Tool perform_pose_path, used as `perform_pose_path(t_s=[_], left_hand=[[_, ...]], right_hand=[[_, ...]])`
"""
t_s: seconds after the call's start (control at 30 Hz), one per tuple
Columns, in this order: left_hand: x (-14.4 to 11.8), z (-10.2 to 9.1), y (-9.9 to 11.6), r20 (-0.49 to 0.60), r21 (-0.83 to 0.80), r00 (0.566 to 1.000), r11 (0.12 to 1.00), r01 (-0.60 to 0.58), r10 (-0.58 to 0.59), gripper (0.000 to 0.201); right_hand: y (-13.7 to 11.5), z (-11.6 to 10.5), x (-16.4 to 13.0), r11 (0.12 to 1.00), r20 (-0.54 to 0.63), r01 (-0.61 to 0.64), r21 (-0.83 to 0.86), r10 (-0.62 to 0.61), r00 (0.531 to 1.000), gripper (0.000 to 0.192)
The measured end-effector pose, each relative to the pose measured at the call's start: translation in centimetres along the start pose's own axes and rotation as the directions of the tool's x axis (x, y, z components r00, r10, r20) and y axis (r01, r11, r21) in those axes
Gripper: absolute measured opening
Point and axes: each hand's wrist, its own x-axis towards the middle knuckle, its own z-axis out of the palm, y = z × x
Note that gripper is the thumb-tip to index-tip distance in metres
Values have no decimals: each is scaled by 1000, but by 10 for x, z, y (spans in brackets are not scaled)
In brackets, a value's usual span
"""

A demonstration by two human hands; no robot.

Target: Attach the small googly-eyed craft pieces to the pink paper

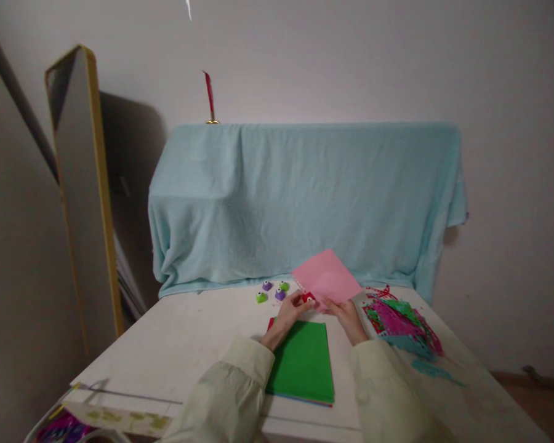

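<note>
My left hand [290, 311] is closed on a small red craft punch [308, 297] with a round white eye. The punch sits at the near corner of a pink sheet [329, 274], whose left edge carries a row of small holes. My right hand [347, 315] pinches the sheet's near edge, a little right of the punch. Below my hands lies a stack of coloured sheets [302, 363] with green on top. Beyond my left hand stand similar small punches with eyes, purple [280, 295] and green [261, 297].
Punched, hole-filled scraps [404, 323] in pink, green, red and blue lie heaped at the table's right. A light blue cloth [305, 197] hangs behind the table. A tall framed mirror [85, 197] stands left, and a container with purple things [64, 427] is at the lower left.
</note>
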Motion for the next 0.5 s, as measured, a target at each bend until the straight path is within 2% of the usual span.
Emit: perform_pose_path(t_s=[0.27, 0.5], left_hand=[[-1, 2, -2, -12, -43, 1000, 999, 20, -20, 40], [0, 0, -2, -3, -31, 1000, 999, 16, -16, 42]], right_hand=[[-5, 3, -3, 1000, 23, -10, -5, 10, 1000, 40], [-1, 1, -1, 1000, 16, 10, -2, -10, 1000, 45]])
